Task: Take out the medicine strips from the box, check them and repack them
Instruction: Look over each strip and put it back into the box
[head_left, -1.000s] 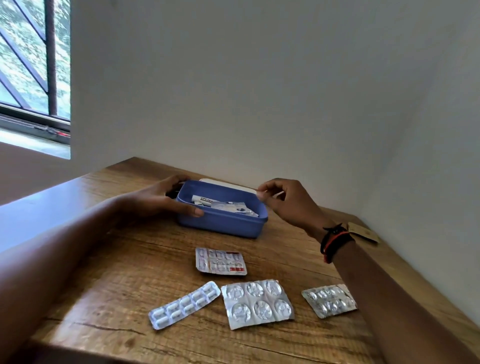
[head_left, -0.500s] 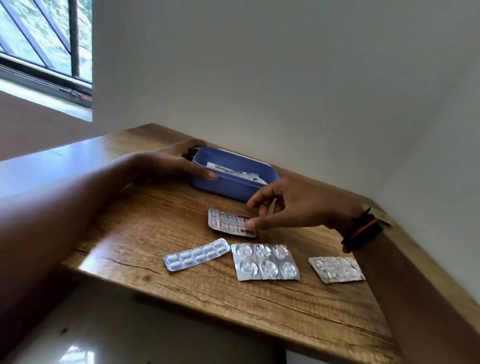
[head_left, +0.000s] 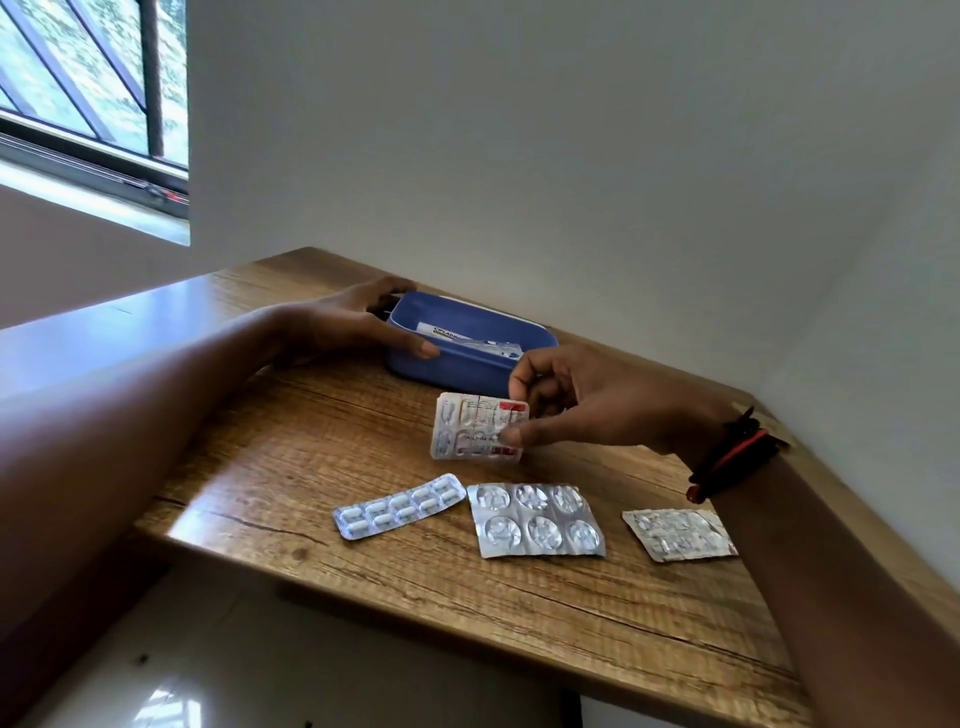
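Red-marked strip (head_left: 480, 427) now off the table (head_left: 311, 447), in right hand (head_left: 587, 405)

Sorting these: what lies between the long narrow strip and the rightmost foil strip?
The six-blister foil strip lies flat on the table between them, seen in the head view.

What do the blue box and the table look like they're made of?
The blue box looks like plastic: smooth, evenly coloured walls, rounded corners. The table looks like wood or a wood-print laminate: brown grain lines, semi-gloss sheen where light reflects.
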